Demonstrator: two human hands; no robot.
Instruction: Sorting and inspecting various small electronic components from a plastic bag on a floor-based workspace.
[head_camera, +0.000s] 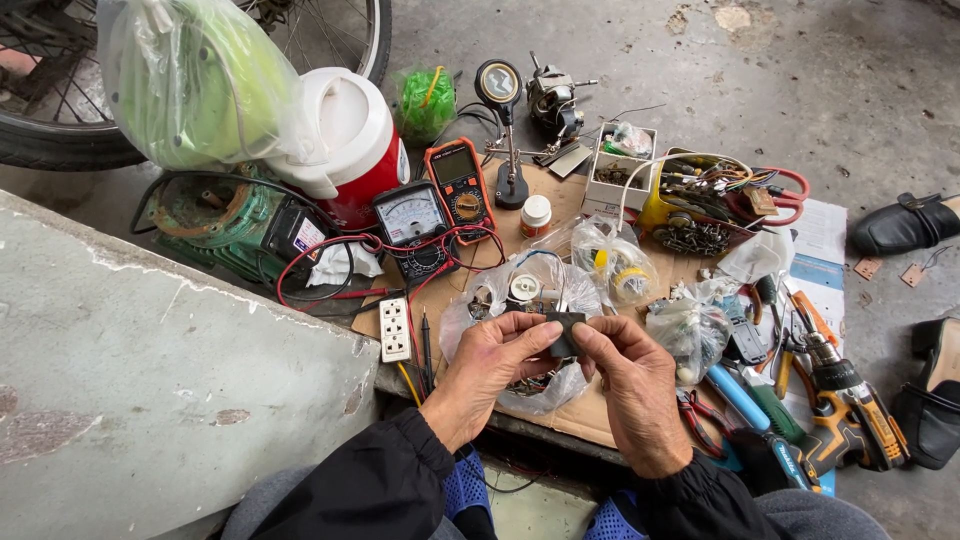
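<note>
Head view looked down at a sheet of cardboard (590, 415) spread on the concrete floor and crowded with electrical bits. Just above its near edge, the left hand (490, 375) and the right hand (630, 390) met around a small black part (565, 333), each pinching it between thumb and fingertips, so both hands were clamped on it from opposite sides. Directly beneath the part lay a clear plastic bag (520, 290) of components on the cardboard. Toward the cardboard's far left sat an analog meter (412, 225) and an orange multimeter (460, 185), their red leads looping across. A white socket strip (395, 328) lay at the cardboard's left edge. Off its right edge rested a cordless drill (850, 410).
</note>
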